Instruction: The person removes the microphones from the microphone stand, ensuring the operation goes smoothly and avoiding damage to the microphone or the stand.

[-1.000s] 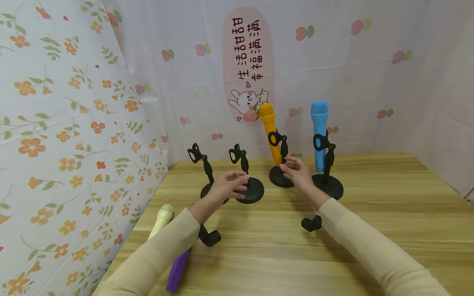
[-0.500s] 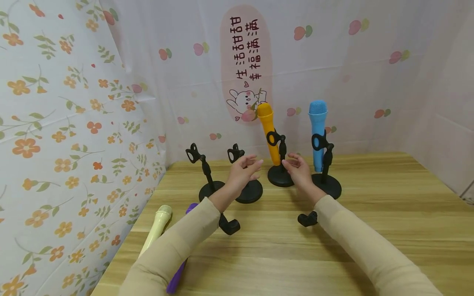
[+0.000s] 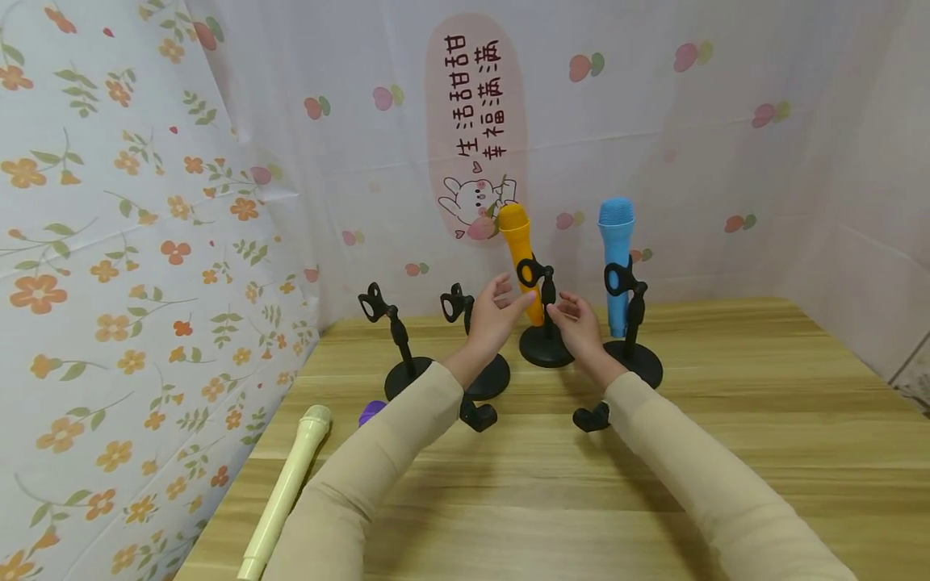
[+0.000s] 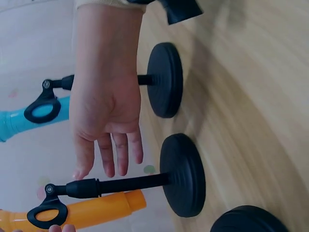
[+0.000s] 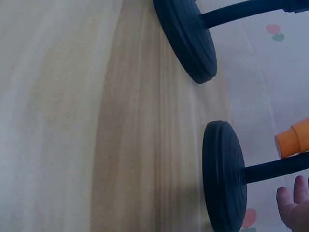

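Note:
An orange microphone [image 3: 517, 240] leans upright in the clip of a black stand [image 3: 548, 347]. To its left my left hand [image 3: 494, 323] reaches up with fingers spread; its thumb overlaps the microphone in the head view, but contact cannot be told. On the other side of the stem my right hand [image 3: 579, 329] has its fingers extended, holding nothing. The left wrist view shows the right hand [image 4: 108, 106] beside the stem, apart from it. A blue microphone [image 3: 616, 238] stands in another black stand [image 3: 643, 363] to the right.
Two black stands [image 3: 410, 371] [image 3: 490, 379] with bare clips stand at the left. A cream microphone [image 3: 286, 484] lies on the wooden table [image 3: 552, 500]; a purple microphone [image 3: 371, 410] is mostly hidden by the left sleeve. A patterned cloth [image 3: 349, 121] hangs behind.
My left hand has moved right and upward, from in front of the bare stands to beside the orange microphone. The right hand stays near the stem. The microphones keep their places.

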Motion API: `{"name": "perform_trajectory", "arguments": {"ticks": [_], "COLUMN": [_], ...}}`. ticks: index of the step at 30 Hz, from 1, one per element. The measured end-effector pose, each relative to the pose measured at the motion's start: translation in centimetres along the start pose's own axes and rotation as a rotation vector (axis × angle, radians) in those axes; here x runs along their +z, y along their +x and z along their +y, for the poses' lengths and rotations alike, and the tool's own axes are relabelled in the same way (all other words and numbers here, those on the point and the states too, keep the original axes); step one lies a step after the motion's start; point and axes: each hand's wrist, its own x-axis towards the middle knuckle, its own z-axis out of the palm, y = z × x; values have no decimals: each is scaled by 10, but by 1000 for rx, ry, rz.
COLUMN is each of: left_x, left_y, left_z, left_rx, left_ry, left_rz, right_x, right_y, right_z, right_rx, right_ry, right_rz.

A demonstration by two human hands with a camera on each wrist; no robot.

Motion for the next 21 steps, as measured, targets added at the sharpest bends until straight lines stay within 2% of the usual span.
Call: {"name": "perform_trajectory", "arguments": {"ticks": [5,14,21], "left_x": [7,20,24], "left_y": [13,40,57], "left_z": [3,11,6], "left_rx": [-32,-51,-71], "left_ry": [15,3,-53], "left_rz": [37,123,177], "right_x": [1,1,5], "right_y": [5,10,14], "right_z": [-1,-3,-6], "right_rx": [3,1,0], "right_ry": [-7,20,28], "right_rz": [-4,-13,-26]}}
